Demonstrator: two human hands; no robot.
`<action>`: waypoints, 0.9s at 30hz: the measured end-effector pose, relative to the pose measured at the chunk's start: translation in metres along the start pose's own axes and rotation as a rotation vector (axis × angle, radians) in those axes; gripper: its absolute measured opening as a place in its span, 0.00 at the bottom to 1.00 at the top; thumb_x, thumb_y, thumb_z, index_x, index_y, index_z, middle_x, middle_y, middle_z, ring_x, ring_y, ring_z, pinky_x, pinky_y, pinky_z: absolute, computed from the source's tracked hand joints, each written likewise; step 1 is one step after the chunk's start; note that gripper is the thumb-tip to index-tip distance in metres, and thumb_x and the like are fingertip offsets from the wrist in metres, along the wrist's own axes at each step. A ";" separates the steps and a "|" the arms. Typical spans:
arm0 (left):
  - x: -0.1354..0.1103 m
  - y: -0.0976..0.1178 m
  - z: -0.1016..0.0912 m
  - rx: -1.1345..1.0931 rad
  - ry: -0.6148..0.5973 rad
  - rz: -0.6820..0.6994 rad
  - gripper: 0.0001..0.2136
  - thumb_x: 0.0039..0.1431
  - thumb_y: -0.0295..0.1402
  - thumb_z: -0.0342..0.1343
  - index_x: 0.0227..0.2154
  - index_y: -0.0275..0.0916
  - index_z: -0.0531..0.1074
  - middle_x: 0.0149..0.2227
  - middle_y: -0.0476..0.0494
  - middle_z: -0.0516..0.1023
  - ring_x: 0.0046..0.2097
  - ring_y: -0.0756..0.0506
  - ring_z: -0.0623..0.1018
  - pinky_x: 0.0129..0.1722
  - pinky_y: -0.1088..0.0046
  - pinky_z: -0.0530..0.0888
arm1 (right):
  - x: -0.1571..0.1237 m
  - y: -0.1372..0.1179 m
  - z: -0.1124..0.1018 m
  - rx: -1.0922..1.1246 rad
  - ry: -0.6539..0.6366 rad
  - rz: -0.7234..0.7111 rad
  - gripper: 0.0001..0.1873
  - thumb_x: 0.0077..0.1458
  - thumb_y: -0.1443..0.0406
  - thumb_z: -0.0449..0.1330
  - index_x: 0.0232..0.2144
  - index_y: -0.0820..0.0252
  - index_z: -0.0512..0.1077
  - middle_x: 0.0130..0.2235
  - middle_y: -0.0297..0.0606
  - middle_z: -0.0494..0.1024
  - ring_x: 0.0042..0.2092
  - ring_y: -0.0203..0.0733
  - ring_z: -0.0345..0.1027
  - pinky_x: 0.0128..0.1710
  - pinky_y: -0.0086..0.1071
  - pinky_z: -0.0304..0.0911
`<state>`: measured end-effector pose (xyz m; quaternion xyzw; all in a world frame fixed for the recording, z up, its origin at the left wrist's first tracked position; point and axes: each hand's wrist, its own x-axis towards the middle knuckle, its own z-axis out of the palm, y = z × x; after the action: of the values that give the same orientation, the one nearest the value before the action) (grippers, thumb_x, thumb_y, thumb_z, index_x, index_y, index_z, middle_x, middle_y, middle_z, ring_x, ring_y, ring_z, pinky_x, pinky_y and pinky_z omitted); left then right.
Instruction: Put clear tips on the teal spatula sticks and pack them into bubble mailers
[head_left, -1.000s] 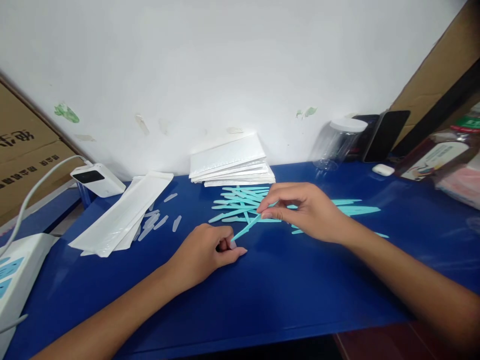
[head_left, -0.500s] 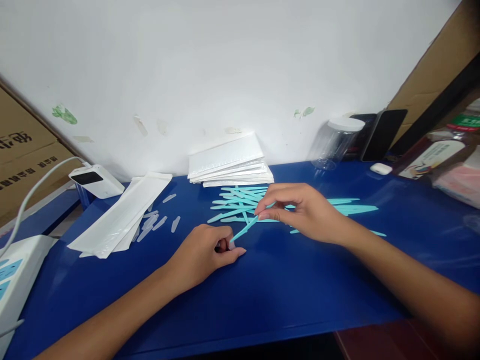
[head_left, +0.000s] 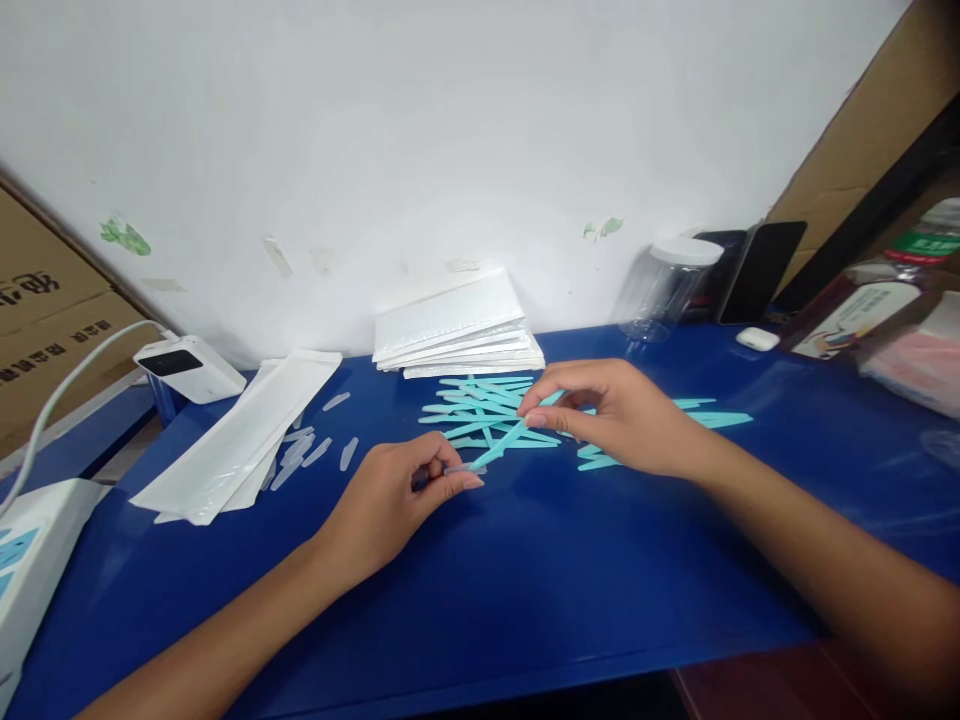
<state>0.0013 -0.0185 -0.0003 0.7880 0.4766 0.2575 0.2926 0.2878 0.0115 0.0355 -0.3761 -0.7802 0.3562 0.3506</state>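
Observation:
My right hand pinches a slim turquoise eyebrow razor between thumb and fingertips, its lower end slanting down to the left. At that end my left hand grips a small translucent blade cap between thumb and forefinger. Razor end and cap meet, but I cannot tell how far one sits inside the other. Behind both hands lies a loose pile of turquoise razors, partly covered by my right hand. More translucent caps are scattered to the left.
White plastic-film envelopes lie at the left, and a stack of them leans by the wall. A white device with a cable stands far left. At the back right are a clear jar, a phone, a small white case and a bottle.
My left hand has risen slightly, and the cap in its fingers now shows against the razor's lower end. My right hand has stayed nearly in place, still holding the razor.

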 end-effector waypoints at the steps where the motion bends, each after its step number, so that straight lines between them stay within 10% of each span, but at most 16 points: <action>1: -0.001 0.001 0.000 -0.026 0.028 -0.004 0.16 0.67 0.48 0.63 0.31 0.40 0.76 0.25 0.54 0.73 0.27 0.51 0.68 0.28 0.74 0.62 | 0.000 -0.001 0.003 0.026 0.027 0.014 0.14 0.62 0.52 0.69 0.38 0.55 0.85 0.39 0.38 0.84 0.34 0.39 0.74 0.31 0.31 0.68; 15: 0.000 0.005 0.004 -0.293 0.199 -0.145 0.18 0.65 0.48 0.64 0.30 0.38 0.72 0.22 0.54 0.69 0.24 0.52 0.65 0.25 0.76 0.60 | 0.001 0.011 0.040 0.305 0.144 0.160 0.18 0.57 0.50 0.73 0.40 0.56 0.87 0.33 0.40 0.85 0.25 0.37 0.70 0.20 0.29 0.66; 22: 0.005 0.003 -0.001 -0.838 0.014 -0.508 0.07 0.60 0.35 0.62 0.36 0.38 0.75 0.24 0.56 0.54 0.24 0.53 0.48 0.21 0.78 0.49 | 0.010 0.031 0.012 -0.063 -0.005 0.068 0.25 0.72 0.51 0.58 0.66 0.46 0.72 0.68 0.43 0.73 0.65 0.54 0.69 0.59 0.49 0.70; 27: 0.003 0.001 -0.011 -1.159 -0.022 -0.535 0.10 0.46 0.25 0.55 0.34 0.35 0.76 0.29 0.50 0.61 0.25 0.53 0.51 0.19 0.78 0.51 | 0.014 0.050 -0.009 -0.438 0.222 -0.073 0.21 0.70 0.55 0.59 0.61 0.52 0.76 0.64 0.48 0.75 0.68 0.60 0.62 0.67 0.61 0.57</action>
<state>-0.0042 -0.0137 0.0089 0.3581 0.4371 0.3835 0.7305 0.3058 0.0496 0.0029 -0.4517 -0.8086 0.1222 0.3568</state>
